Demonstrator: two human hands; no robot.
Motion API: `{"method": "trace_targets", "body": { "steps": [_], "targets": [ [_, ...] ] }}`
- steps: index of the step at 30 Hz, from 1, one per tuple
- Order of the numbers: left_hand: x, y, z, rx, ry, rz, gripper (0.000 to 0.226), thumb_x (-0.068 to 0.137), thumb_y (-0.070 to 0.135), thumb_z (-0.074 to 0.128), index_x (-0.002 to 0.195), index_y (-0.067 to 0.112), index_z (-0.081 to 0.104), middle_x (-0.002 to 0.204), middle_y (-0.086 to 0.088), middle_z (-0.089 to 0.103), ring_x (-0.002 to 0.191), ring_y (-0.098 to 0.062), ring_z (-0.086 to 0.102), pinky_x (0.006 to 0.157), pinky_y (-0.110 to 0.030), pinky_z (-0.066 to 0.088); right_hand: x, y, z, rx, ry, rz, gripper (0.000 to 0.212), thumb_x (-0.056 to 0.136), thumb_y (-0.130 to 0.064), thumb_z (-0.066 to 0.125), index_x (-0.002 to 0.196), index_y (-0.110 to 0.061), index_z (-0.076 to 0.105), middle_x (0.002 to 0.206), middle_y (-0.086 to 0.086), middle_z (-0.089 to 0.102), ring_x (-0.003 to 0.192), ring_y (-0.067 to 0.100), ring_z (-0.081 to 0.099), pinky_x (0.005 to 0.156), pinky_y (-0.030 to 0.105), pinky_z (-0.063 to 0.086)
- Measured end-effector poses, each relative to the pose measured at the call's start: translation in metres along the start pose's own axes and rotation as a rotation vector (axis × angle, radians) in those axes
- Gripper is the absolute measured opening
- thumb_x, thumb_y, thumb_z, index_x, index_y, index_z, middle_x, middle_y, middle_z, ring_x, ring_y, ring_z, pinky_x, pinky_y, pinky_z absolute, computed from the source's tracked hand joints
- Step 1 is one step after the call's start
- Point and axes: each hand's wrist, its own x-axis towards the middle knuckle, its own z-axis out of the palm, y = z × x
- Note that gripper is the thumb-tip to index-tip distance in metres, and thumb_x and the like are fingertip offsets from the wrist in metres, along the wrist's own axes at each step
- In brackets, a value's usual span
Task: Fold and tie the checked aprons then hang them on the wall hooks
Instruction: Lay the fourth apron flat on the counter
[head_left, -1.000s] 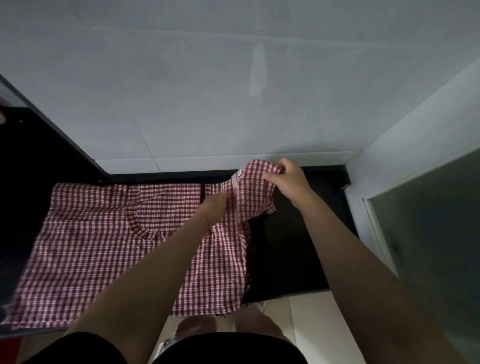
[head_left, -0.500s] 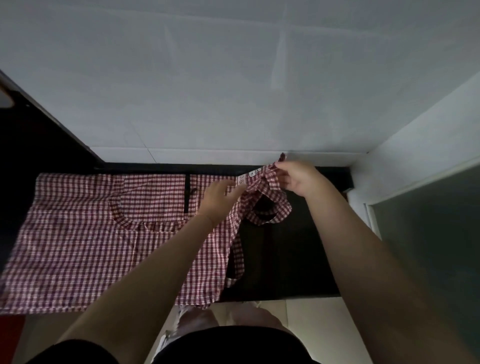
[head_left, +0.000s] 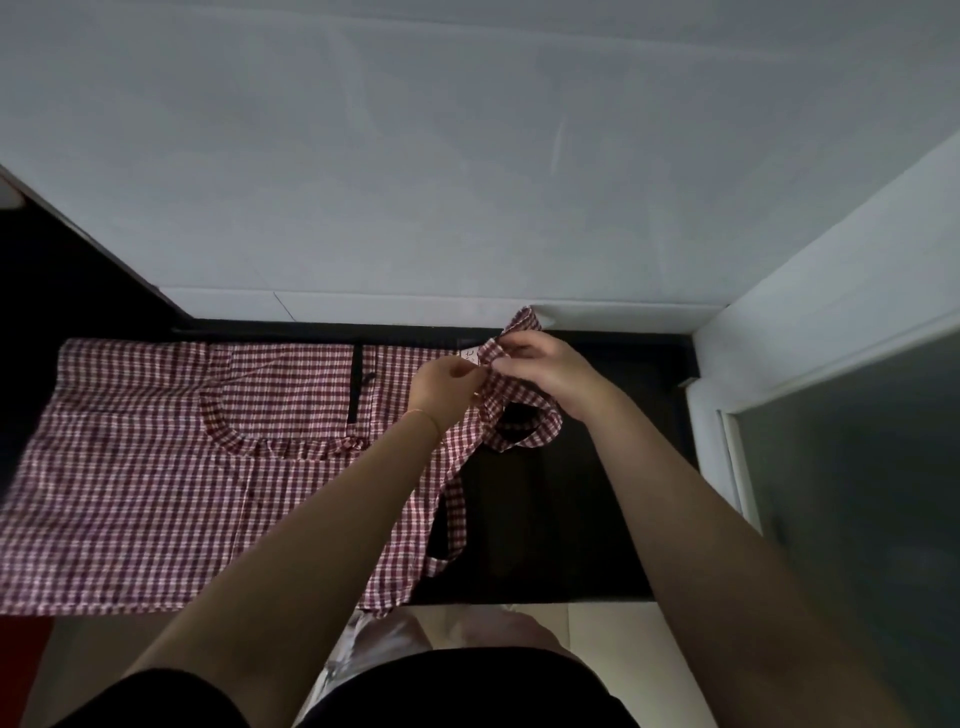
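A red-and-white checked apron (head_left: 156, 483) lies spread flat across a black countertop (head_left: 571, 519), its front edge overhanging. At its right end the neck strap (head_left: 535, 431) forms a loop above the counter. My left hand (head_left: 449, 384) pinches the checked fabric just left of a small white label. My right hand (head_left: 545, 374) grips the bunched strap end beside it, and a tip of fabric sticks up past the fingers toward the wall. The two hands almost touch. No wall hooks are in sight.
A white tiled wall (head_left: 467, 182) rises behind the counter. A white frame with a dark glass panel (head_left: 857, 493) closes off the right side. A dark surface (head_left: 62, 280) runs along the left. Pale floor (head_left: 597, 623) shows below the counter edge.
My hands have come together at the apron's right end. The lifted flap of fabric has been gathered into a narrow bunched strap with a loop hanging below it.
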Motion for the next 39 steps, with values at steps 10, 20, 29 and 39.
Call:
{"method": "trace_targets", "body": {
  "steps": [10,20,29,39],
  "targets": [
    [-0.006,-0.023,-0.007,0.635,-0.054,-0.202,0.055,0.100,0.037,0.041,0.152,0.023,0.030,0.156,-0.011,0.027,0.140,-0.037,0.025,0.110,-0.060,0.032,0.006,0.024,-0.013,-0.731,0.270,0.231,0.016,0.094,-0.015,0.055,0.079,-0.009,0.057,0.079,0.005,0.058,0.066,0.018,0.054,0.056,0.029,0.040],
    [-0.002,-0.041,-0.007,0.692,-0.066,-0.206,0.060,0.099,0.046,0.038,0.154,0.026,0.025,0.161,-0.007,0.018,0.146,-0.036,0.015,0.109,-0.068,0.023,-0.027,0.021,-0.048,0.566,0.011,0.330,0.028,0.101,-0.030,0.053,0.089,-0.005,0.060,0.056,0.004,0.051,0.046,0.015,0.046,0.057,0.029,0.049],
    [0.004,-0.054,-0.006,0.762,-0.116,-0.168,0.068,0.097,0.047,0.042,0.156,0.024,0.019,0.165,-0.007,0.006,0.151,-0.034,0.001,0.117,-0.065,0.016,-0.044,0.036,-0.085,-0.691,0.435,0.441,0.033,0.096,-0.021,0.060,0.119,0.003,0.063,0.117,0.019,0.066,0.103,0.034,0.064,0.078,0.035,0.047],
    [-0.030,-0.062,0.013,0.899,-0.051,-0.117,0.073,0.093,0.043,0.059,0.153,0.036,0.019,0.165,-0.002,-0.005,0.150,-0.038,-0.009,0.112,-0.070,0.020,-0.052,0.079,-0.074,-0.830,-0.004,0.809,0.035,0.096,-0.026,0.060,0.119,0.000,0.064,0.116,0.015,0.064,0.090,0.026,0.062,0.080,0.034,0.050]
  ]
}}
